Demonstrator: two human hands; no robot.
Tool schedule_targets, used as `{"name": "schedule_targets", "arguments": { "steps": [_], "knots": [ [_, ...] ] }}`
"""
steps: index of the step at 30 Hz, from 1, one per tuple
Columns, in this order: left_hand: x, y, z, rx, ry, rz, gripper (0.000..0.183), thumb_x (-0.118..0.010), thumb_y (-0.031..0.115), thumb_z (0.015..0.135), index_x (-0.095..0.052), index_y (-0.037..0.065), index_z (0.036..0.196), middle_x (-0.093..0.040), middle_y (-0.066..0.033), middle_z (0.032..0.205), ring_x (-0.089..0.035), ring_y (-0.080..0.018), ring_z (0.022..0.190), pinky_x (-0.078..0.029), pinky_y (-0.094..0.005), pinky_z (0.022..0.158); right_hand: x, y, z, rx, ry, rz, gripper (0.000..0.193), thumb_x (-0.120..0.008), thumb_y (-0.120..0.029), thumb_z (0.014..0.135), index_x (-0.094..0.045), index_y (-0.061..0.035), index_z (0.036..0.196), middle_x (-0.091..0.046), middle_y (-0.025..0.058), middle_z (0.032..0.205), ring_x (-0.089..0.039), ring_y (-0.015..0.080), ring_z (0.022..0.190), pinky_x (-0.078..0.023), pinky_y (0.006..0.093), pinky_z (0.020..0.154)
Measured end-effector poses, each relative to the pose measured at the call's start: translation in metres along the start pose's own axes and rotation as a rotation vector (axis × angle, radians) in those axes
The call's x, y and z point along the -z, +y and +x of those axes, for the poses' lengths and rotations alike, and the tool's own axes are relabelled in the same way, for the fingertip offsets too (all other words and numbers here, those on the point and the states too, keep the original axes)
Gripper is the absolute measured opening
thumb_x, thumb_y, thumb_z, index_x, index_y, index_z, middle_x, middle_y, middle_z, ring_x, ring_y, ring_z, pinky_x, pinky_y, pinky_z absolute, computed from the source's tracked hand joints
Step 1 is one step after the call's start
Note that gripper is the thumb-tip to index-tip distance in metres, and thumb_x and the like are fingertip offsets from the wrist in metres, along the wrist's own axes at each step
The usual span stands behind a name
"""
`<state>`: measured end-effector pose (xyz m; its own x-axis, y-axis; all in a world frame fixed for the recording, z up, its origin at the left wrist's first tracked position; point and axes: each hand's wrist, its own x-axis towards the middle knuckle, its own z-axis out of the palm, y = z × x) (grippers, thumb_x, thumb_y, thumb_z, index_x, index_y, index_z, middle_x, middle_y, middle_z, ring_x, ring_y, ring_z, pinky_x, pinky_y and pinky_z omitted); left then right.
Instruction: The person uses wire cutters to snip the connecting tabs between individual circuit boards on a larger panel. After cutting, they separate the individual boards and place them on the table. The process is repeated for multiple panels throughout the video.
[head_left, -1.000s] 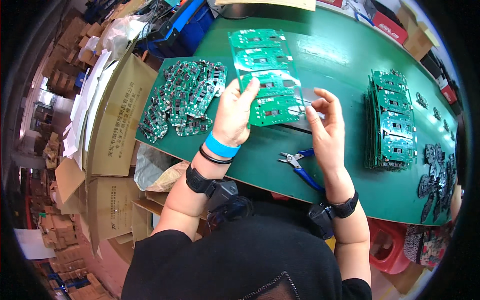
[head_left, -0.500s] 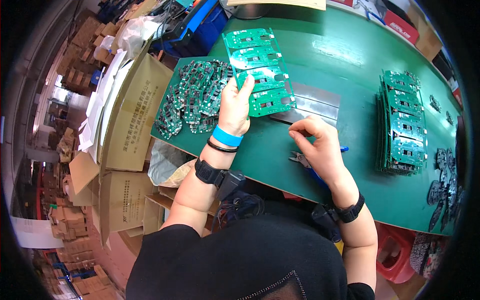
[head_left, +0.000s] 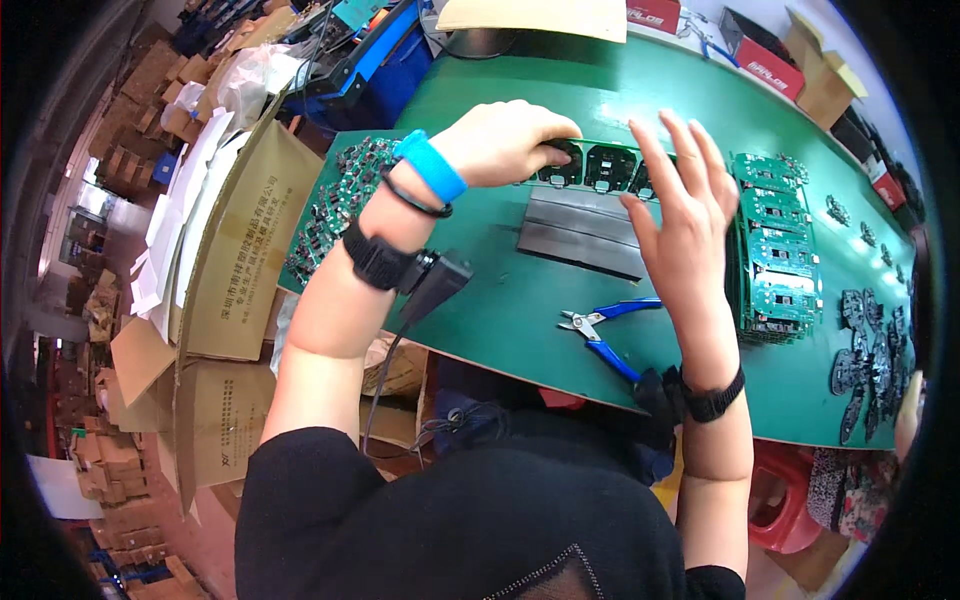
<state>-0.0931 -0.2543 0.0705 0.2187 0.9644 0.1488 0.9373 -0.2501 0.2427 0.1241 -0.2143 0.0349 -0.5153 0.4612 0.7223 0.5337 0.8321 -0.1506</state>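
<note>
A panel of joined circuit boards (head_left: 610,169) is tipped up on its long edge, its dark parts toward me, beyond a grey metal block (head_left: 580,230). My left hand (head_left: 505,145) is closed around the panel's left end, thumb in front. At the right end, my right hand (head_left: 685,205) is open, its fingers stretched out and apart, covering part of the panel; whether it touches the panel I cannot tell. Blue-handled cutters (head_left: 590,325) lie with jaws apart on the green table, nearer to me than the block.
A tall stack of green board panels (head_left: 780,250) stands to the right, beside black plastic parts (head_left: 868,355). Loose small boards (head_left: 335,205) are heaped at the table's left end. A big cardboard box (head_left: 235,250) borders the table's left side. Red boxes (head_left: 765,68) sit along the back.
My left hand has swung the panel right and turned it from upright columns to lying crosswise on edge. My right hand has risen from beside the cutters and spread its fingers.
</note>
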Motion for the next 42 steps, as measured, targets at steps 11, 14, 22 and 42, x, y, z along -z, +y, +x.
{"name": "schedule_targets", "arguments": {
  "steps": [11,14,22,42],
  "knots": [
    [-0.016,-0.007,0.014,-0.077,-0.118,-0.022,0.027,-0.058,0.028,0.087,-0.061,0.013,0.109,-0.066,-0.0143,0.094,-0.062,-0.0352,0.087,-0.049,-0.0431,0.075,-0.027,0.021,-0.002,-0.036,-0.077,0.114,0.024,-0.065,-0.006,0.076,-0.063,-0.0099,0.100,-0.058,0.0080,0.082,-0.054,0.0271,0.081,-0.043,0.0379,0.072],
    [-0.018,-0.006,0.014,-0.066,-0.091,-0.007,0.027,-0.058,0.028,0.087,-0.060,0.013,0.109,-0.065,-0.0148,0.094,-0.061,-0.0351,0.088,-0.049,-0.0431,0.075,-0.027,0.021,-0.002,-0.011,-0.041,0.092,0.024,-0.065,-0.005,0.076,-0.064,-0.0102,0.099,-0.059,0.0075,0.083,-0.055,0.0271,0.081,-0.043,0.0380,0.071],
    [-0.020,-0.013,0.025,-0.112,-0.118,-0.027,0.030,-0.058,0.032,0.087,-0.060,0.012,0.108,-0.064,-0.0162,0.097,-0.061,-0.0357,0.092,-0.049,-0.0435,0.077,-0.033,0.030,0.001,-0.025,-0.061,0.072,0.024,-0.066,-0.008,0.076,-0.064,-0.0112,0.101,-0.059,0.0067,0.083,-0.055,0.0265,0.081,-0.043,0.0377,0.071],
    [-0.024,-0.076,0.070,0.064,-0.158,-0.512,0.038,-0.064,0.037,0.086,-0.067,0.001,0.098,-0.063,-0.0006,0.076,-0.053,-0.0079,0.065,-0.047,-0.0257,0.056,-0.041,0.056,-0.027,-0.559,-0.177,0.255,0.035,-0.067,-0.021,0.084,-0.060,0.0043,0.106,-0.064,0.0154,0.073,-0.063,0.0290,0.067,-0.050,0.0371,0.065]
  ]
}}
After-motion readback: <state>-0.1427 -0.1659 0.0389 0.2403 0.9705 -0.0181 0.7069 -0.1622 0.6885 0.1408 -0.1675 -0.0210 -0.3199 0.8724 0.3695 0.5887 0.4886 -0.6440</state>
